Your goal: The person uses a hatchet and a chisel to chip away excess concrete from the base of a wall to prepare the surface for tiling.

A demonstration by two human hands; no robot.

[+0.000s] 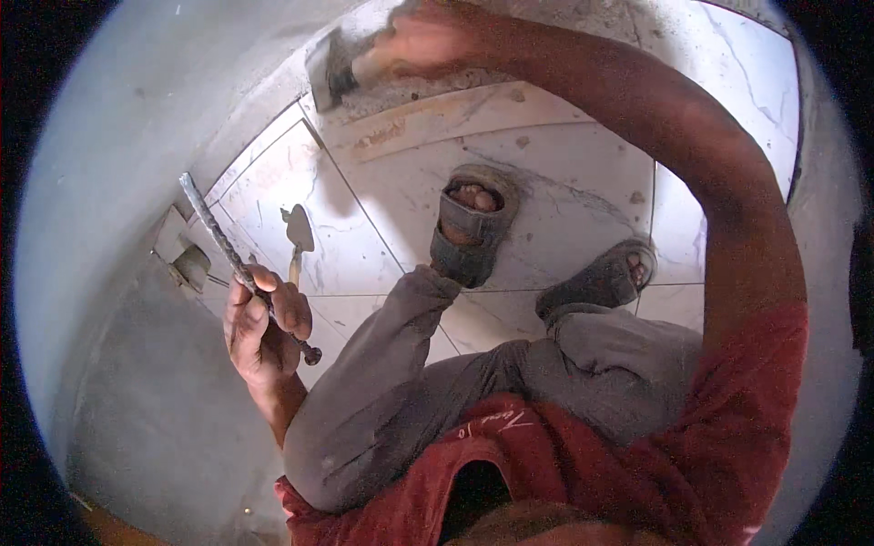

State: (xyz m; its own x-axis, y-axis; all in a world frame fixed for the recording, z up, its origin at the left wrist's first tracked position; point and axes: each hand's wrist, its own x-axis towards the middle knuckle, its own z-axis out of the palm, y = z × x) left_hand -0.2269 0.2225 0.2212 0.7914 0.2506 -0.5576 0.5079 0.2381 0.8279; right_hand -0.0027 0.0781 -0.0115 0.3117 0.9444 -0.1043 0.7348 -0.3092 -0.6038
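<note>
Shirt (583,464) was dark red, creased, with white script-like print (496,425) across front. Right sleeve (756,364) was short, same red. Trousers (364,400) were grey, loose, wrinkled, bunched near ankle. Left sandal (469,232) was dark grey, open-toed, with broad straps; right sandal (592,287) looked matching. Left hand (255,346) and right hand (423,45) were bare, right one blurred.

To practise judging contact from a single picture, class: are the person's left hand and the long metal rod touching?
Touching. The head view shows it plainly: the left hand grips the rod, with fingers curled around it.
</note>
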